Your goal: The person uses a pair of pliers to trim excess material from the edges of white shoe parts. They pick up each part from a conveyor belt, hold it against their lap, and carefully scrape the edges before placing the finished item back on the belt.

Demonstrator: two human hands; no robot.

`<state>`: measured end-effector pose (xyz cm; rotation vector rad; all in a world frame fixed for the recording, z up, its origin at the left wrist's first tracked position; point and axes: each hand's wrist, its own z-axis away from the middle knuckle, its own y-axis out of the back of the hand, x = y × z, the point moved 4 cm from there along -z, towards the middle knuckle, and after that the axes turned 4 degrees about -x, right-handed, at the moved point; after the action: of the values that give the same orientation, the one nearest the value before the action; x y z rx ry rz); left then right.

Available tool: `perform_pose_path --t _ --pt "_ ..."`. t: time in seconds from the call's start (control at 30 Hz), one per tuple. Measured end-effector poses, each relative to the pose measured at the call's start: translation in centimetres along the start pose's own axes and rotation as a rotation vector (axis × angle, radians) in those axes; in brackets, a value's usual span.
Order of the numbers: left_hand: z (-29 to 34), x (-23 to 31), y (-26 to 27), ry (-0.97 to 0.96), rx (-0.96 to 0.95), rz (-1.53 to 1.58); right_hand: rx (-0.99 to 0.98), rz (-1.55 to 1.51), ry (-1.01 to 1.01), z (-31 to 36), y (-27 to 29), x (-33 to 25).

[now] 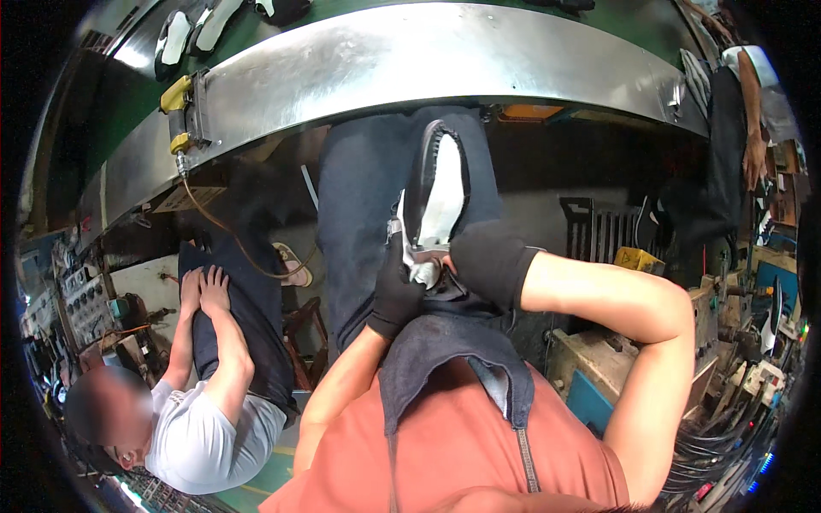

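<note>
A shoe upper, black with a white underside turned up, stands toe-away over my lap. My left hand, in a black glove, wraps around the left of its heel end. A small shiny metal piece shows just above that hand; its kind cannot be made out. My right hand, also black-gloved, is closed at the right of the heel, where bare fingertips press on crumpled whitish material. The glove and wrist hide most of those fingers.
A metal bench edge curves across in front, with a yellow air nailer and its hose at left. Other shoes lie on the green surface beyond. A seated co-worker is at left, another person at far right. Machinery stands at right.
</note>
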<state>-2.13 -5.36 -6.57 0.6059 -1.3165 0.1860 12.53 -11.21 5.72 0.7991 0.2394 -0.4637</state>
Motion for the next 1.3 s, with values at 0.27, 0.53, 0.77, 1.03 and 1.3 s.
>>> perform_pose_path --t 0.27,0.53,0.77,1.03,1.3 --pt "-2.0 -2.0 1.2 0.085 -0.076 0.121 0.328 0.273 -0.114 -2.1 -3.2 1.8" --pt "-6.3 -0.3 -0.8 0.120 0.005 0.639 0.246 0.159 0.268 -3.1 -2.1 7.8" --pt "-6.5 -3.1 -1.2 0.016 0.084 0.089 -0.066 0.248 0.055 -0.4 -2.0 3.7" --pt "-9.9 3.3 2.2 0.214 -0.253 0.960 0.126 -0.616 0.147 -0.7 -3.5 7.6" --pt "-9.6 3.0 0.8 0.544 -0.292 0.892 -0.209 -1.408 -0.076 -1.6 -4.3 7.8"
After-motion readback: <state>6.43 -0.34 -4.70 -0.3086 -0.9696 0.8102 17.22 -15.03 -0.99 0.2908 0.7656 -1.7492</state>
